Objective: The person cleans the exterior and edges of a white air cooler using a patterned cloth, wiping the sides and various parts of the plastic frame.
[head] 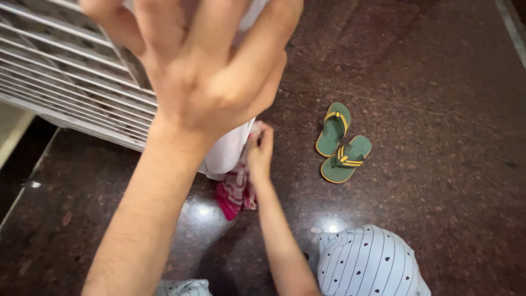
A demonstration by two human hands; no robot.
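The left hand (205, 71) is raised close to the camera, fingers spread wide against a white appliance body (227, 151) beside its slatted white grille (60, 77). Lower down, the right hand (260, 151) seems to pinch a crumpled pink-and-white checked cloth (235, 192) against the appliance's bottom corner, just above the dark polished stone floor (438, 82). The wiping looks underway.

The flip-flops (342, 143) are green with yellow-and-dark striped straps and yellow edging. The cloth (236, 189) is pink and white, checked. The appliance body (227, 148) is white, its slatted grille (60, 71) white too. The floor (438, 82) is dark reddish-brown speckled stone. The trousers (367, 263) are pale blue with thin dark stripes and small hearts.
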